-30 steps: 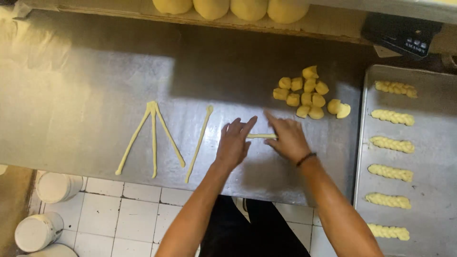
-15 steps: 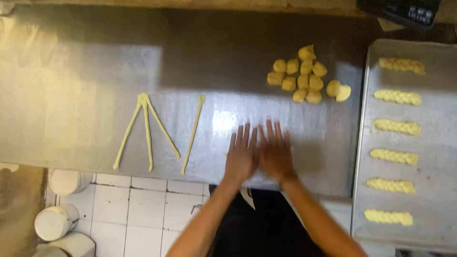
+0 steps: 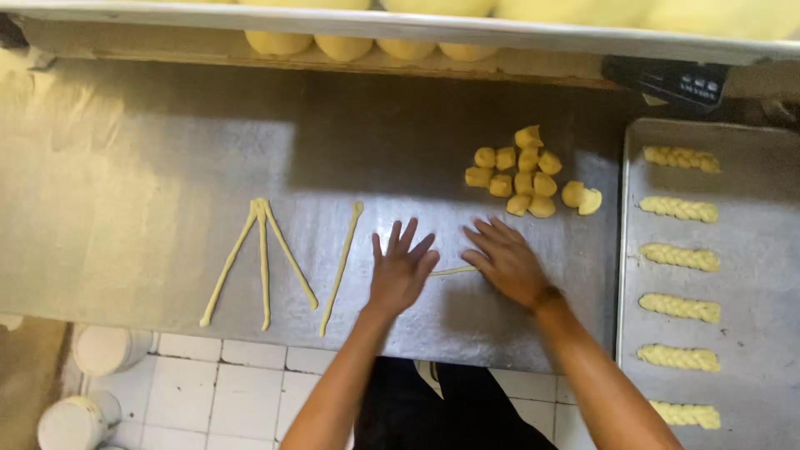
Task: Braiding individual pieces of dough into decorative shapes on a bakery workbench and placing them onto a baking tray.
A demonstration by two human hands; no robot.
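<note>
Both my hands lie flat, fingers spread, on a thin yellow dough strand (image 3: 454, 271) on the steel table (image 3: 150, 175). My left hand (image 3: 400, 268) covers the strand's left end and my right hand (image 3: 506, 261) covers its right end; only the short middle part shows between them. To the left lies a single long dough strand (image 3: 342, 265), and further left three strands joined at the top (image 3: 260, 258). A pile of small dough pieces (image 3: 523, 173) sits just beyond my right hand.
A metal baking tray (image 3: 750, 242) at the right holds several braided dough pieces (image 3: 679, 208). Large dough balls (image 3: 342, 43) sit on a shelf at the back. White buckets (image 3: 104, 350) stand on the tiled floor below the table's front edge.
My hands came together close to my body half a second ago, then moved forward and apart over the strand. The view has shifted a little; the other dough has not moved.
</note>
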